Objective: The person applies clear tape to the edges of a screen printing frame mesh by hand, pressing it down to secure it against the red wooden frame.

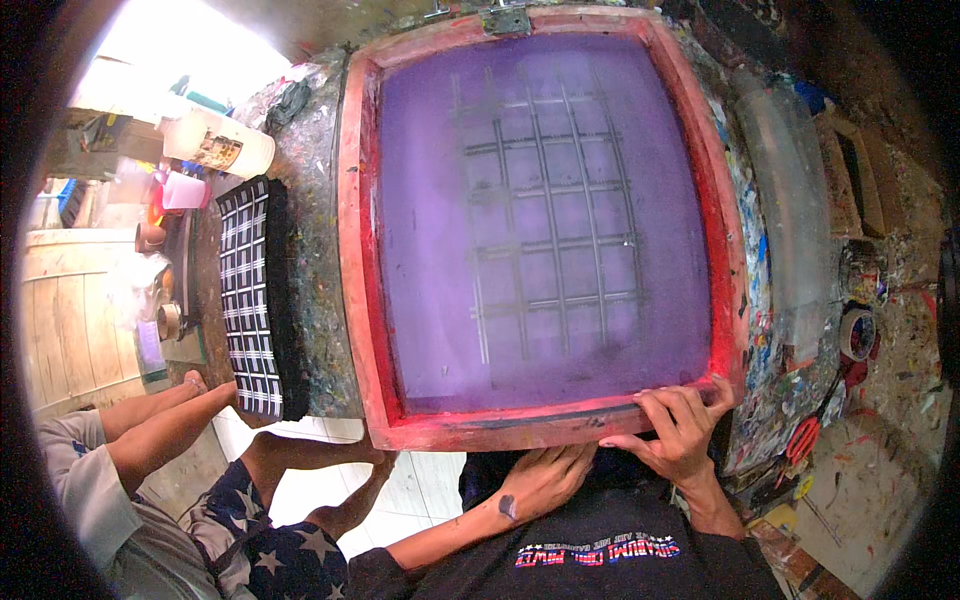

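A large screen-printing frame [543, 433] with reddish-pink wooden sides lies before me. Its purple mesh [420, 250] carries a dark grid pattern in the middle. My right hand [684, 425] grips the near right part of the frame, fingers over the rim and thumb along the front edge. My left hand [548, 477] lies just below the near edge, fingers stretched out side by side over dark cloth [478, 478]. The fingertips reach the frame's underside, where they are partly hidden.
To the left, black cloth with a white check print [252, 310] lies on the paint-stained table [318, 300]. Another person [170, 480] sits beside it, one hand near its lower end. A white bucket [218, 140] stands far left. Red-handled scissors [803, 438] and tape [857, 333] lie right.
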Demonstrator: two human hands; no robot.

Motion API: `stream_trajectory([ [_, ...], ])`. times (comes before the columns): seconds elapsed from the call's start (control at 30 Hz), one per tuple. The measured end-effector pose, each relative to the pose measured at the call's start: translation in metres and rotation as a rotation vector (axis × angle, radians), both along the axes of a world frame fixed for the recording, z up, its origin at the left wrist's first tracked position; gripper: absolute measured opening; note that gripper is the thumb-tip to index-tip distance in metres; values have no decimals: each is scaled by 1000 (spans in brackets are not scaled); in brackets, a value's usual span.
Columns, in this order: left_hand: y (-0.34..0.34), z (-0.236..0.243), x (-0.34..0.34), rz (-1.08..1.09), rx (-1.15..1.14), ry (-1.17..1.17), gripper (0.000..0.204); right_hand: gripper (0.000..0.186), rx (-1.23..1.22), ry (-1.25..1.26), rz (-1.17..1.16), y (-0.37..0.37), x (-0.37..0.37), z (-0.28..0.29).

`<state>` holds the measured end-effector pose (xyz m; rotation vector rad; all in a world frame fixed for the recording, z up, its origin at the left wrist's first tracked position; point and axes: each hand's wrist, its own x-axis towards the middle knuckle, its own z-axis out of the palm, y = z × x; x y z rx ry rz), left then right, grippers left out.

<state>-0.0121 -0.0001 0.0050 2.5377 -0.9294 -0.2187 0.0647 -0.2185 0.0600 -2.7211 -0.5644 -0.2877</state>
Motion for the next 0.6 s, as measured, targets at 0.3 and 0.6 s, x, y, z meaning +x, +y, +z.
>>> stream_trajectory([
  [0.3,-9,17,56,149,196,678,51,67,-30,-36,-8,2,2,30],
  [0.6,5,-3,43,148,187,597,51,67,-34,-37,-1,2,3,31],
])
